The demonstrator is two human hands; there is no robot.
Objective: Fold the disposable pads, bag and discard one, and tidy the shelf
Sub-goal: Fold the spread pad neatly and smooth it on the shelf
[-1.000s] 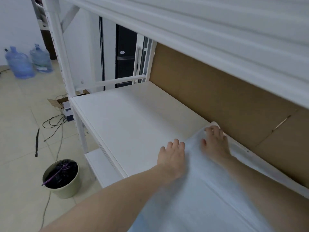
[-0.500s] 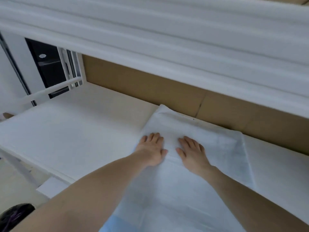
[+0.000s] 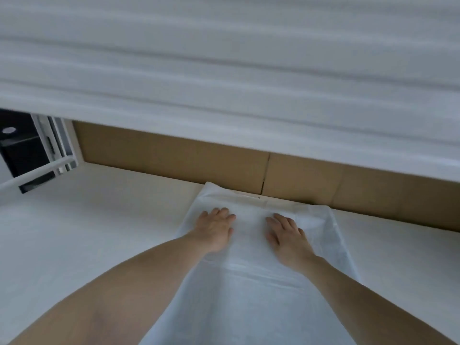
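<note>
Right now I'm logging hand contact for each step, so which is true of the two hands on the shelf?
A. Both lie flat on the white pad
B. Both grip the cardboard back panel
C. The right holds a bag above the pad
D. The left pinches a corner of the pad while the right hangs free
A: the left hand and the right hand both rest palm-down, fingers extended, on the white pad spread on the shelf.

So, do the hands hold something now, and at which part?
Nothing is gripped. The left hand and right hand press flat on the far end of the white pad.
</note>
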